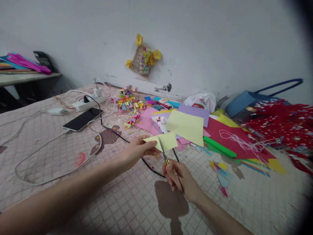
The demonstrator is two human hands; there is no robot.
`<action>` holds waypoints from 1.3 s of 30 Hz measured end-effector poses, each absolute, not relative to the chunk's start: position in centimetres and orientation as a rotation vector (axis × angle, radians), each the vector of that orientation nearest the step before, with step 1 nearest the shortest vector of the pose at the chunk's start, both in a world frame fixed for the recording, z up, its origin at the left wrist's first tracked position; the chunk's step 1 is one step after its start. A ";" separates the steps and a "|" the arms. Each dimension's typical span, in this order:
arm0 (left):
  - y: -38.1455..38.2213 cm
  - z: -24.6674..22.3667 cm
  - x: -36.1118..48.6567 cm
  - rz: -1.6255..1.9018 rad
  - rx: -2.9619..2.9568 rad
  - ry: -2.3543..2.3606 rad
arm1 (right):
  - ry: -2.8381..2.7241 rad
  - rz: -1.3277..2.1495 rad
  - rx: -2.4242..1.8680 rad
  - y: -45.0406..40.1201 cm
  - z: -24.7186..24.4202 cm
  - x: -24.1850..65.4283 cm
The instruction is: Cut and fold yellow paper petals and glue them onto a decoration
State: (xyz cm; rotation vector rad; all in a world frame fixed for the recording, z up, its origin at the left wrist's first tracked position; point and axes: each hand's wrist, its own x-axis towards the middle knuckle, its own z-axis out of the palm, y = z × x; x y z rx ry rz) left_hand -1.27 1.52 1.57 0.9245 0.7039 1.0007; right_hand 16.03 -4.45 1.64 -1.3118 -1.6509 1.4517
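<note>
My left hand point(144, 147) pinches a small pale yellow paper piece point(170, 140) by its left end, thumb on top. In my right hand point(177, 176) are scissors point(166, 159), their blades pointing up and away, against the paper's lower middle. The fingers of my right hand are wrapped round the scissor handles. Just beyond the held piece, a larger pale yellow sheet point(187, 124) lies over purple paper point(194, 112) and pink paper point(146, 120), beside a white glue gun point(160, 122).
Left are a phone point(83, 119), a power strip point(89, 103) and looping cables. Colourful paper scraps point(130, 105) lie near the wall. At the right are red paper point(227, 135), a green stick point(219, 147), white string point(244, 140), red tinsel point(281, 124) and a blue bag point(244, 102).
</note>
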 end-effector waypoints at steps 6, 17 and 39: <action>0.9 1.4 -0.8 0.955 0.903 0.736 | -1.636 1.447 -1.279 -4.4 1.2 16.1; 0.9 1.6 -0.9 0.951 0.871 0.750 | -1.694 1.401 -1.241 -4.4 1.0 16.3; 0.9 1.7 -0.9 0.931 0.886 0.735 | -1.678 1.376 -1.305 -4.4 0.6 16.4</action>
